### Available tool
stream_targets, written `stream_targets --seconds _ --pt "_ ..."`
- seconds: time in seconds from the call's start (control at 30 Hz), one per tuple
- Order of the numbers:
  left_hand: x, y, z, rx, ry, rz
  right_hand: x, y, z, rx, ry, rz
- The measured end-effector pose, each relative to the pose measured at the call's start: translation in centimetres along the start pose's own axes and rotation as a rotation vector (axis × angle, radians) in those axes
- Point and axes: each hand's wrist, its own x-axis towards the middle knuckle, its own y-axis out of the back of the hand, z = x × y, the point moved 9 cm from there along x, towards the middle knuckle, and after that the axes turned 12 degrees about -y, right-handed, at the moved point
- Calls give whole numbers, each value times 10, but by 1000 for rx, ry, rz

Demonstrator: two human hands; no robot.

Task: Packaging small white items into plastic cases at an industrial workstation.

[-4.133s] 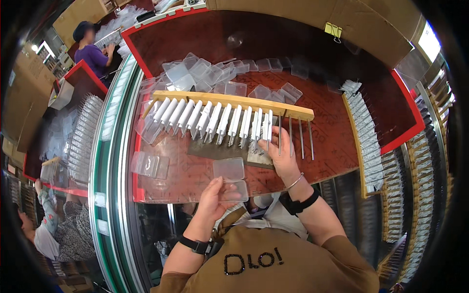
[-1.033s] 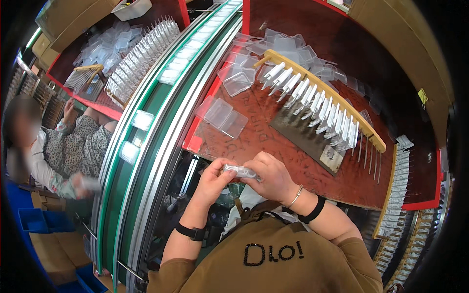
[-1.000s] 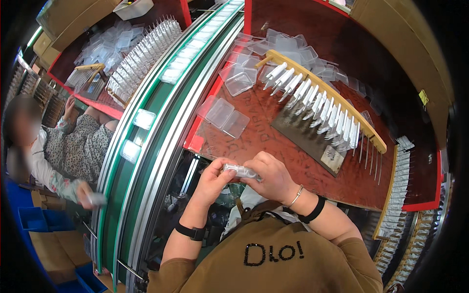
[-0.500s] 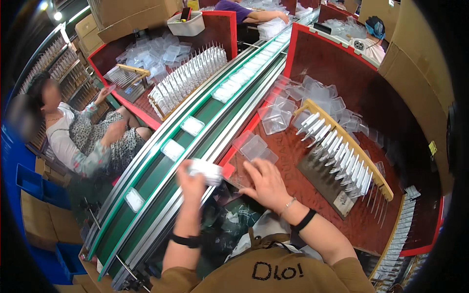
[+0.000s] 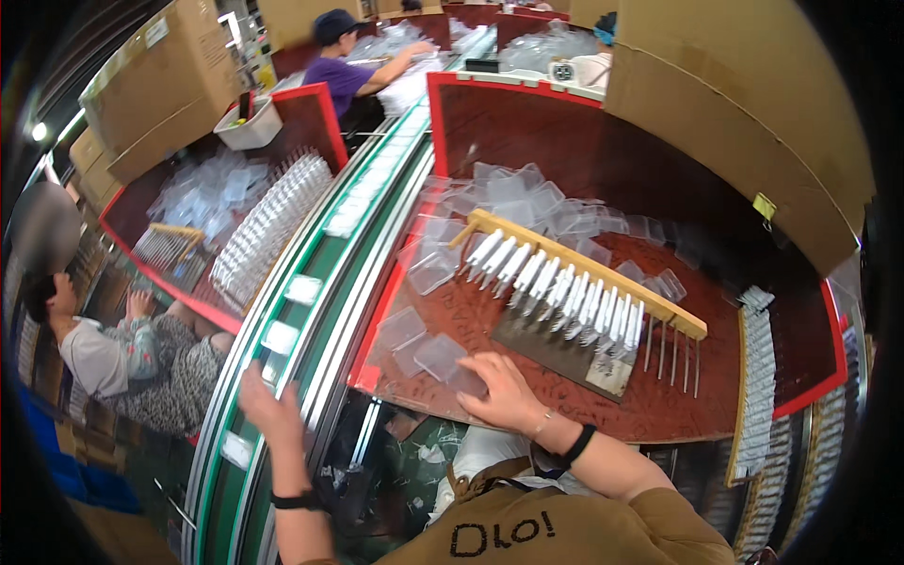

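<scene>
My left hand [image 5: 271, 411] is over the green conveyor belt, slightly blurred, its thumb and fingers apart with nothing in the grip. Just beyond its fingertips a small white-filled clear box [image 5: 273, 366] lies on the belt. Over the near left part of the red worktable, my right hand [image 5: 507, 395] has its thumb and fingers around the edge of a clear plastic box [image 5: 467, 380]. Another clear box [image 5: 439, 355] lies against that one. Farther right a wooden rack [image 5: 593, 273] carries a row of slim white pieces [image 5: 565, 297] on metal rods; several rods at its near end are bare.
More white-filled boxes [image 5: 303, 289] line the conveyor [image 5: 254, 414]. Clear boxes [image 5: 527, 193] are heaped behind the rack. A second loaded rack [image 5: 755, 386] stands at the right edge. One person [image 5: 99, 353] sits left of the belt; another, in purple [image 5: 344, 80], works farther up.
My left hand has moved left from the table edge to the belt and let go of the white-filled box. My right hand has closed on a clear box. The view has turned right.
</scene>
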Motion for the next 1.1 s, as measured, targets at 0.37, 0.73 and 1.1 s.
stream_targets --seconds 0.37,0.73,1.1 --pt "-87 -78 310 -1004 -516 -677 -119 105 92 547 -434 244" --pt "-158 -131 372 -1661 747 -1296 -82 167 159 798 -446 412" --pt "-162 -124 405 -1653 778 -1420 -90 175 142 443 -413 566"
